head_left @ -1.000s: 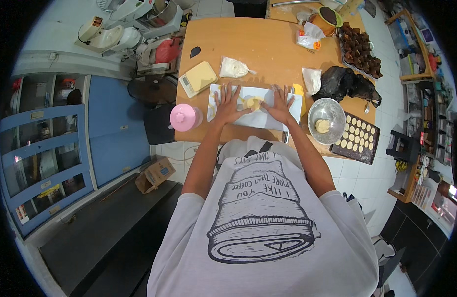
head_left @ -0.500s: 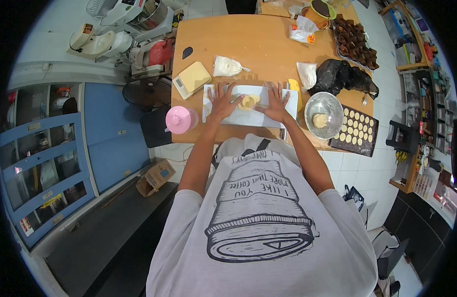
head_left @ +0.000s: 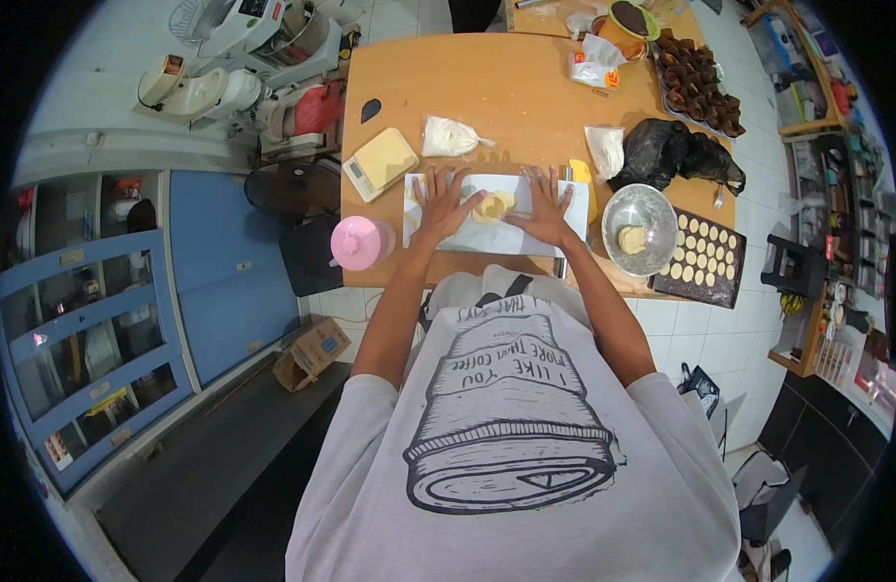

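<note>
Leaning over a white sheet (head_left: 477,239) on the wooden table (head_left: 467,78), both palms down, fingers splayed

Left hand (head_left: 438,206) over left part of the sheet, right hand (head_left: 547,209) over its right part; neither closed on anything, grip loose and spread

Pale dough (head_left: 493,205) lies on middle of the sheet, between the hands; thumbs close to its edge, whether they press it cannot tell

Right of the sheet: round bowl (head_left: 647,204), whitish film on its wall, one dough lump (head_left: 631,240) inside; farther right of the sheet, a dark tray (head_left: 715,294) with rows of pale rounds (head_left: 701,245)

Just left of the sheet: pink jug (head_left: 358,242), lid on, contents hidden

Beyond the sheet's left end: kitchen scale (head_left: 381,165), nothing seen on its top; next to it, beyond the sheet's middle, a clear bag (head_left: 450,137) of white powder, neck twisted

Beyond and right of the sheet: white packet (head_left: 606,152), then black plastic bags (head_left: 651,155), contents unseen

Far beyond the sheet, to the right: clustered brown paper cups (head_left: 697,87) on a tray, insides too small to read; past these, a green-rimmed vessel (head_left: 629,17) holding something dark
</note>
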The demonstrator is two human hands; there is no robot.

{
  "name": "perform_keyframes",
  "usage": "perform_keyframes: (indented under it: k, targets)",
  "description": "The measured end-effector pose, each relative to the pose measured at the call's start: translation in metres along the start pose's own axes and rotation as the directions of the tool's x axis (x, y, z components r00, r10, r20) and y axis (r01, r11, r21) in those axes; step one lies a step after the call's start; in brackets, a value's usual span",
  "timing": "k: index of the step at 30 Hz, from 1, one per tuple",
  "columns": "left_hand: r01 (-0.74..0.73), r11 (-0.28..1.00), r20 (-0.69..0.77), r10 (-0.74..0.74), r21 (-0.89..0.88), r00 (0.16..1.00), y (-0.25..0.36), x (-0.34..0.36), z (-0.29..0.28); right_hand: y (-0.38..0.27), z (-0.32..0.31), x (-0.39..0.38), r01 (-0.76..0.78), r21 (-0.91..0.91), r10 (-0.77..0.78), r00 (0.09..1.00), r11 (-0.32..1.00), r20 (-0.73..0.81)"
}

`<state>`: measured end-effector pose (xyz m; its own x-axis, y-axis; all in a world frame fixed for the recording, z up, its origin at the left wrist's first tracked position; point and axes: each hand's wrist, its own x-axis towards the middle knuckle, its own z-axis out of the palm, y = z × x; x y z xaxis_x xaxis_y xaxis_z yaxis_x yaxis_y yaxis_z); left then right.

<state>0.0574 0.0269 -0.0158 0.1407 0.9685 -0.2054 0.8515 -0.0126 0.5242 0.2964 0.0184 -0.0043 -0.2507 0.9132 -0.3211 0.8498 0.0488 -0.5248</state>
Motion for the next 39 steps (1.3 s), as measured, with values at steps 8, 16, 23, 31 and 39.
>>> perform_keyframes:
  k: [8,16,23,31,39]
  targets:
    - [0.021,1.0,-0.013,-0.021,-0.003,1.0,0.002,0.002,0.002,0.003,0.012,0.008,-0.04,0.083,0.047,0.996,0.996,-0.08]
    - [0.01,0.997,0.018,-0.009,-0.073,1.0,-0.002,0.002,0.001,0.0,0.019,0.01,-0.049,0.115,0.06,0.994,0.992,-0.096]
    - [-0.008,0.999,0.012,0.008,-0.046,1.0,0.001,0.003,-0.004,-0.003,0.016,0.011,-0.059,0.054,0.063,0.995,0.997,-0.079]
    - [-0.096,0.995,0.046,0.095,0.012,0.994,0.007,-0.008,-0.018,0.004,0.018,0.004,0.029,-0.012,-0.03,0.995,0.999,-0.093]
    - [-0.043,0.981,0.045,0.052,-0.187,0.998,-0.037,0.009,-0.001,-0.031,-0.003,-0.012,0.112,0.0,-0.112,0.991,0.994,-0.076]
